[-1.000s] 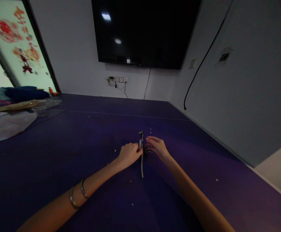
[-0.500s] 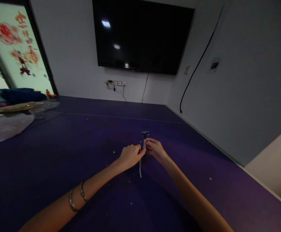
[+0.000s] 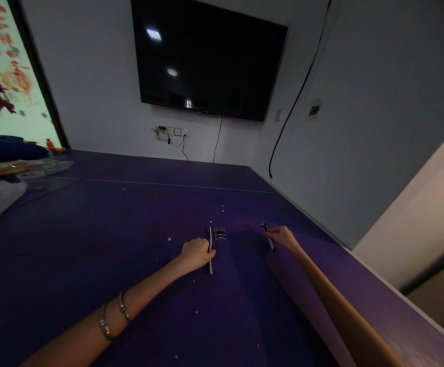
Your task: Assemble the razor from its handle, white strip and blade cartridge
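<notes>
Below centre, your left hand (image 3: 195, 255) is pinching a pale stick (image 3: 210, 268), your right hand (image 3: 283, 238) a razor (image 3: 271, 244), the clear case (image 3: 220, 233) lying unheld.

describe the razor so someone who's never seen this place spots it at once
Find the big black TV on the wall, then look down to the purple surface below it. Right of centre there, the right hand holds the razor. Its T-shaped head sets it apart from the plain pale strip in the left hand and the small dark piece between the hands.

Purple surface (image 3: 130, 219), small clear case (image 3: 220, 233), white scraps (image 3: 169, 239), plastic bag (image 3: 0, 200)
</notes>
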Demonstrator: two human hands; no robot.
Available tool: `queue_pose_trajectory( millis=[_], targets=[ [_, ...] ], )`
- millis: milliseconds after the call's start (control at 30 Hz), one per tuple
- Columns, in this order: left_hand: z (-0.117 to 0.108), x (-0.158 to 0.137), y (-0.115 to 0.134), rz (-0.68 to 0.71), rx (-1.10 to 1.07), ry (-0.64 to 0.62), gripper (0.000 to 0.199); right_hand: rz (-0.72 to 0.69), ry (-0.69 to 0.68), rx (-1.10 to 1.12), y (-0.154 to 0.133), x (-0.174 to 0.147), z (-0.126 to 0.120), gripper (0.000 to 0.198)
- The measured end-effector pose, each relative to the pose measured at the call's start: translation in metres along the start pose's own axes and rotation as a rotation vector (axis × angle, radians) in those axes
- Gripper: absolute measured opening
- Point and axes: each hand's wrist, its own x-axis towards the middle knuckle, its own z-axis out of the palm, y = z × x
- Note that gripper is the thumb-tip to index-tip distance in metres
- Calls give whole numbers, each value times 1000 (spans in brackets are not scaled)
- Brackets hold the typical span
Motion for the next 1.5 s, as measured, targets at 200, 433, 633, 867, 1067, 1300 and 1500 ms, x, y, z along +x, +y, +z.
queue_pose_trajectory(
  millis=[200, 433, 633, 867, 1067, 1300, 1500],
  targets=[
    [8, 3, 3, -18, 56, 1, 30, -76, 43, -227, 14, 4, 2, 12],
    [10, 2, 8, -23, 70, -5, 33, -125, 62, -355, 18, 4, 5, 15],
    [8, 1, 9, -38, 54, -2, 31, -157, 104, -388, 12, 1, 2, 15],
    [-9, -7, 24, -55, 29, 79, 36, -254, 14, 257, -35, -29, 42, 23],
    [-16, -17, 48, 36, 47, 137, 34, 39, -370, 904, -79, -76, 88, 36],
    [-10, -17, 59, 98, 28, 154, 32, 23, -310, 917, -85, -84, 90, 31],
    [-13, -4, 47, 206, -79, 207, 33, -25, -224, 833, -61, -57, 49, 23]
  ],
)
